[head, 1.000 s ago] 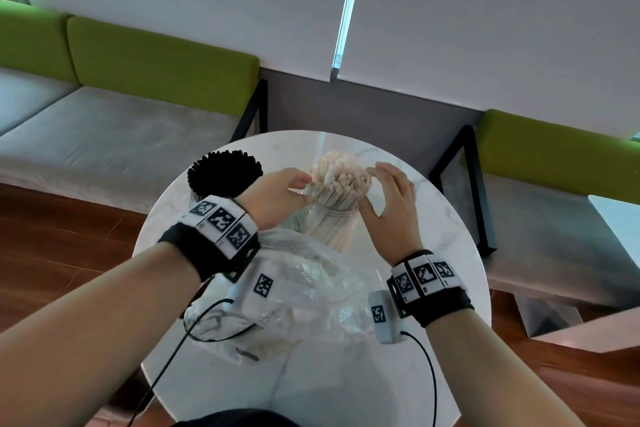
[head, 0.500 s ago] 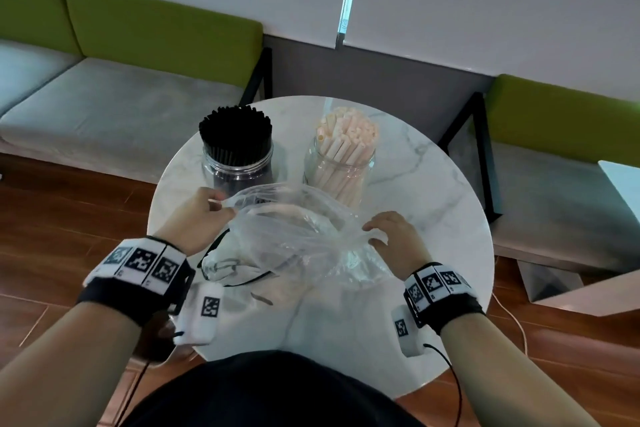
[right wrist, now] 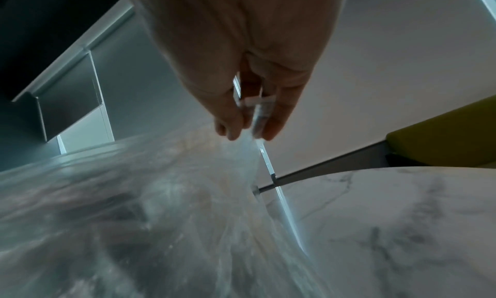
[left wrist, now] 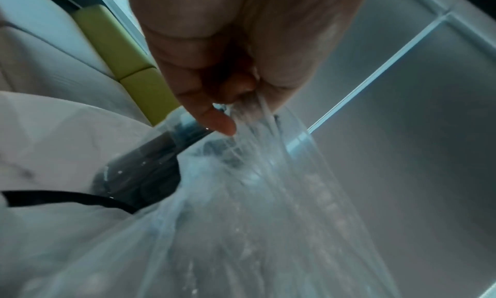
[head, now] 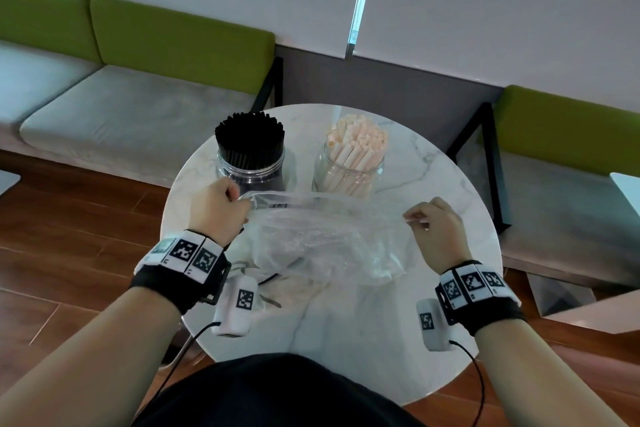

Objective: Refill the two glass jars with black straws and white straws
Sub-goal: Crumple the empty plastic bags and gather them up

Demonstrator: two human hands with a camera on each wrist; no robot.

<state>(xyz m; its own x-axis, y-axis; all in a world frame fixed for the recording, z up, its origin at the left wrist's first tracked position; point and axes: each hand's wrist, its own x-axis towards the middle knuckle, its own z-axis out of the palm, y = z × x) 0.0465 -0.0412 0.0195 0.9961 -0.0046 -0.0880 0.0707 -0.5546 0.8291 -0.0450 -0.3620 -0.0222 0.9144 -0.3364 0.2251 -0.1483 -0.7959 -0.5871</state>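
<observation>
The left hand [head: 216,210] and the right hand [head: 437,230] each pinch an opposite edge of the clear plastic bag [head: 325,243], stretching it above the marble table [head: 433,184].

Clear plastic bag [head: 325,239] is covering the lower front of both jars; black-straw jar [head: 250,163] base is hiding behind it. Left hand [left wrist: 241,54] fingertips are blurring into bunched film. Bag contents are smearing out in both wrist views, unreadable. Table [head: 433,340] near edge is disappearing behind dark clothing.
</observation>
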